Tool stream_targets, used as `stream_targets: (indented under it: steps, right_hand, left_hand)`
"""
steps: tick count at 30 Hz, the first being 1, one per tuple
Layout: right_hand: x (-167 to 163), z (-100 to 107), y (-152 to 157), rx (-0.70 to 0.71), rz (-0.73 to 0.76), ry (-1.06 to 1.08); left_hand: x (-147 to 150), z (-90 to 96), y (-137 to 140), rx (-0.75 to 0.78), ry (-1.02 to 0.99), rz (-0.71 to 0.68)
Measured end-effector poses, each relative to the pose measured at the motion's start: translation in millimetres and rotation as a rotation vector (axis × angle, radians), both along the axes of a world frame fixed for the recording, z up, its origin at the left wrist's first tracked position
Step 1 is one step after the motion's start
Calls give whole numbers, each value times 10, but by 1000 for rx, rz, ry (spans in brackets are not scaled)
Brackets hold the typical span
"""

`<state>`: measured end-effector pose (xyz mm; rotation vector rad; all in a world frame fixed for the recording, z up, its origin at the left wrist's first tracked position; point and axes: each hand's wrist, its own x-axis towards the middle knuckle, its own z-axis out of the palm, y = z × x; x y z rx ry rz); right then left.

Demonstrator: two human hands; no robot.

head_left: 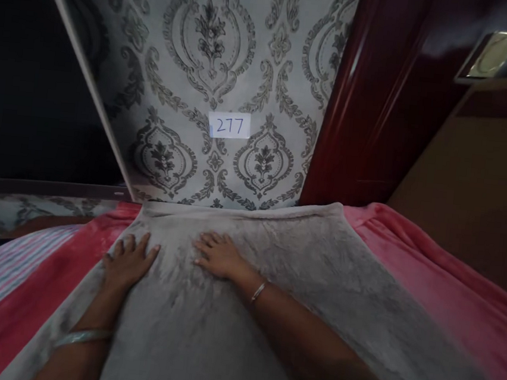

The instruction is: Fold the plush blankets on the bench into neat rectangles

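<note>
A grey plush blanket point(203, 334) is spread out before me, with faint creases and brushed patches in its pile. My left hand point(127, 261) rests on it near its left edge, fingers spread. Further right, my right hand point(220, 255) lies flat on the same blanket, its fingers stretched toward the left. Neither hand holds anything. Under the grey one, a red and pink blanket point(440, 303) shows along both sides.
Behind the blanket rises a patterned wall point(276, 90) bearing a paper label point(229, 125) marked 277. A dark screen point(43, 86) stands at left, above a striped cloth point(7, 274). Dark red wooden trim point(355, 104) runs up the right side.
</note>
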<state>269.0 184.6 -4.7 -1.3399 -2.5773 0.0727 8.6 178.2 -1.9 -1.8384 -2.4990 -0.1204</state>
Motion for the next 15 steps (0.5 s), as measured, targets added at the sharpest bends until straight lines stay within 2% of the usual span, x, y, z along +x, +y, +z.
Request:
stream_targets:
  steps: [2, 5, 7, 9, 12, 15]
  right_hand:
    - [574, -26, 83, -11, -111, -65]
    - [1722, -84, 93, -78, -302, -116]
    - [2498, -163, -12, -145, -536, -154]
    - [3131, -252, -200, -150, -714, -157]
    - [3640, -303, -529, -198, -897, -146]
    - [3641, -207, -748, -210, -995, -142]
  left_hand:
    - [-10, 2, 16, -12, -5, -11]
    - [-6, 24, 20, -14, -20, -10]
    - [7, 47, 17, -5, -40, -12]
    - [28, 74, 9, -6, -54, -14]
    - [63, 116, -17, -14, -56, -22]
    - [91, 166, -67, 32, -21, -34]
